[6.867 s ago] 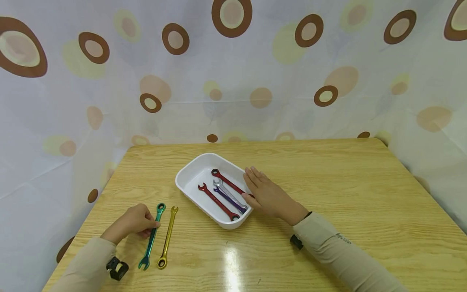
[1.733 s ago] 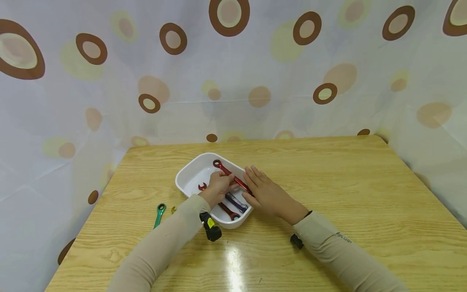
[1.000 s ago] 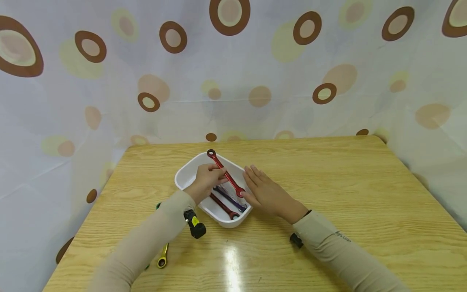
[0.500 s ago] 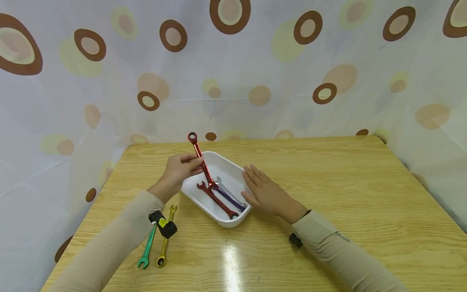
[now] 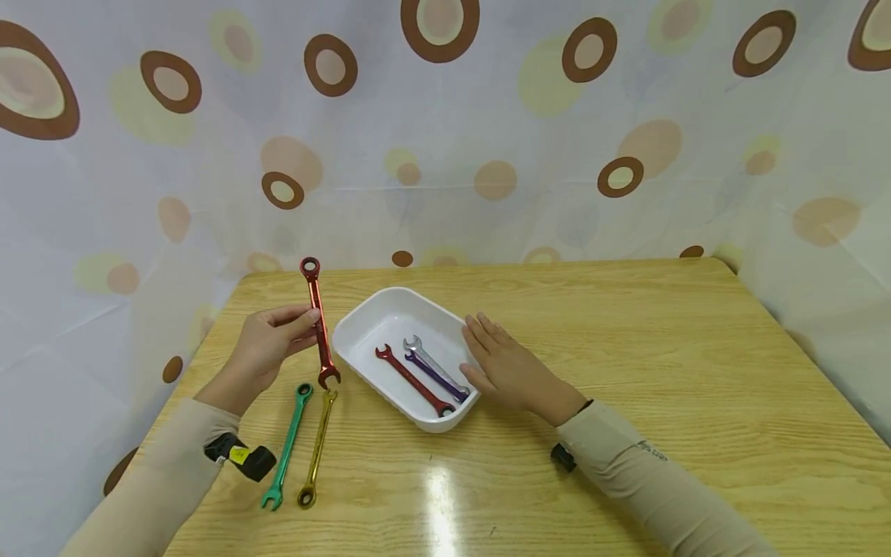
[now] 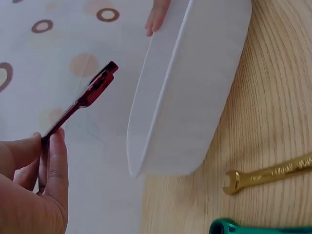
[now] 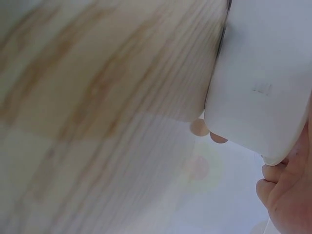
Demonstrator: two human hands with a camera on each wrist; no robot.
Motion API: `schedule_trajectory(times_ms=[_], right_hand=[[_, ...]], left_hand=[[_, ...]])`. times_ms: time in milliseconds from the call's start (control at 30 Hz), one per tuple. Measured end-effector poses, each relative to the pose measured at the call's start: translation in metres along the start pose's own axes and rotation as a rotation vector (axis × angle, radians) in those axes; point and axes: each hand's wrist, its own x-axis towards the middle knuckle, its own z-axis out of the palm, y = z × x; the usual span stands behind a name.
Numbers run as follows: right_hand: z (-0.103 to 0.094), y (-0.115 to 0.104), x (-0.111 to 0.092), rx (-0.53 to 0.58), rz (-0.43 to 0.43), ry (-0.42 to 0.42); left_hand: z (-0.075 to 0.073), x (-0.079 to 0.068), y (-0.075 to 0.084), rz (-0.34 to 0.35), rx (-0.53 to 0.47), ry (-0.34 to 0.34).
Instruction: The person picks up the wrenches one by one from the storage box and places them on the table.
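Observation:
My left hand point(image 5: 261, 352) pinches a red combination wrench point(image 5: 322, 344) between thumb and fingers, raised left of the white plastic tray point(image 5: 369, 319). Its ring end points up and its open end down. In the left wrist view the same red wrench point(image 6: 68, 113) slants away from the fingertips. My right hand point(image 5: 515, 373) lies against the tray's right side, fingers straight along the outside, thumb at the rim. Inside the tray lie another red wrench point(image 5: 415, 381), a silver wrench point(image 5: 426, 353) and a purple wrench point(image 5: 435, 374).
A green wrench point(image 5: 288, 445) and a gold wrench point(image 5: 318, 452) lie side by side on the wooden table point(image 5: 592, 325), left of the tray. A patterned cloth point(image 5: 445, 216) hangs behind the table and along both sides.
My left hand left the green wrench, took the red wrench out of the tray, and carried it left, above the green and gold wrenches. My right hand has stayed at the tray.

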Motion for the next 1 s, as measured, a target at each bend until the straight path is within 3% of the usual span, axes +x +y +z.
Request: schedule_trajectory(times_ms=[267, 500, 700, 1000], right_hand=[[0.000, 0.001, 0.000, 0.010, -0.005, 0.006], [0.000, 0.001, -0.001, 0.011, -0.009, 0.008], [-0.001, -0.001, -0.001, 0.012, -0.013, 0.013], [-0.001, -0.001, -0.001, 0.006, -0.003, 0.006]], left_hand=[[-0.041, -0.014, -0.017, 0.000, 0.294, 0.002], [-0.067, -0.027, -0.034, -0.081, 0.548, -0.015], [-0.077, -0.040, -0.048, -0.133, 0.697, -0.046], [-0.078, -0.049, -0.065, -0.175, 0.774, -0.075]])
